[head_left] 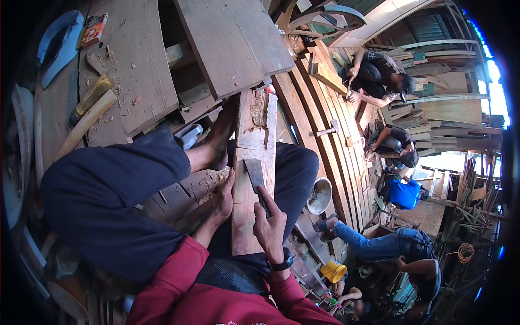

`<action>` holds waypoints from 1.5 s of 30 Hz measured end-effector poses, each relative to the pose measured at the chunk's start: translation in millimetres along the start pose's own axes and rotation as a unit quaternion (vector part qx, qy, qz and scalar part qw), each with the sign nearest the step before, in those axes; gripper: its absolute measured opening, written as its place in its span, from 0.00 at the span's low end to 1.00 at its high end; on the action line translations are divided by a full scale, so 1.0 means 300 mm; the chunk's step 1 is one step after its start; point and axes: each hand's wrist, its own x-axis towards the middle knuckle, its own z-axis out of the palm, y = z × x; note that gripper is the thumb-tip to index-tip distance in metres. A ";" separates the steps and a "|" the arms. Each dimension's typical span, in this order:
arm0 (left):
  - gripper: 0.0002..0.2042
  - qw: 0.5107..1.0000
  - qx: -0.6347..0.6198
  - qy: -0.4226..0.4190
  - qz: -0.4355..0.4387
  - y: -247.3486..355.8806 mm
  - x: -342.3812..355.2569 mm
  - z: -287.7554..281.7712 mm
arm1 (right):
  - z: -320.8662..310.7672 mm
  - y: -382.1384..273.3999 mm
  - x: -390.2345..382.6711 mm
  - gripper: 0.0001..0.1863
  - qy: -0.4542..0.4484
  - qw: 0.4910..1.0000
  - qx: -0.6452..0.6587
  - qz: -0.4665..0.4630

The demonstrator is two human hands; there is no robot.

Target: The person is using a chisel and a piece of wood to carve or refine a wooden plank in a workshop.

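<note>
A long wooden board point(247, 208) lies across my lap, with a rough, carved-out recess near its far end. My right hand point(270, 226) is closed around the dark handle of a flat chisel point(254, 174), index finger stretched along it. The wide blade rests on or just over the board's face, short of the recess; contact is hard to tell. At the board's left edge, my left hand point(221, 201) holds its side, some fingers hidden by the wood. My bare foot point(219, 138) is left of the board's far part.
Left are a wooden bench point(130, 65), wood-handled tools point(92, 103) and a small red box point(95, 30). Ahead stands a raised plank point(235, 40). To the right are a pale bowl point(319, 196), a hammer point(330, 129), a yellow bucket point(333, 271), stacked timber and several people working.
</note>
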 end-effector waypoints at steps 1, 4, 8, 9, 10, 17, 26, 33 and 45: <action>0.28 0.999 -0.024 0.008 -0.020 -0.011 0.005 -0.006 | 0.007 -0.005 0.003 0.23 0.006 1.000 0.000 -0.019; 0.26 0.992 -0.094 0.030 -0.082 -0.033 0.014 -0.020 | 0.027 -0.045 0.007 0.22 0.011 0.998 -0.031 -0.054; 0.27 0.997 -0.056 -0.015 -0.050 -0.026 0.015 -0.017 | 0.036 -0.066 0.009 0.22 0.012 0.999 0.001 -0.032; 0.27 0.998 -0.044 -0.024 -0.040 -0.019 0.010 -0.019 | 0.036 -0.066 0.011 0.22 0.013 0.999 0.001 -0.033; 0.27 0.998 -0.035 -0.031 -0.032 -0.007 0.014 -0.019 | 0.034 -0.064 0.015 0.22 0.009 0.999 -0.011 -0.045; 0.27 0.999 0.003 -0.034 -0.025 0.072 -0.029 0.025 | 0.026 -0.015 0.007 0.22 -0.016 0.998 0.010 -0.063; 0.19 0.994 -0.080 -0.077 0.016 0.062 -0.037 0.027 | 0.066 0.000 -0.001 0.20 0.008 0.998 0.055 -0.042; 0.16 0.996 -0.025 -0.079 -0.030 0.079 -0.049 0.026 | 0.019 -0.085 0.024 0.19 -0.045 0.976 0.203 0.067; 0.24 0.994 0.031 -0.098 -0.037 0.156 -0.078 0.074 | -0.106 -0.100 0.203 0.14 0.148 0.970 -0.093 -0.166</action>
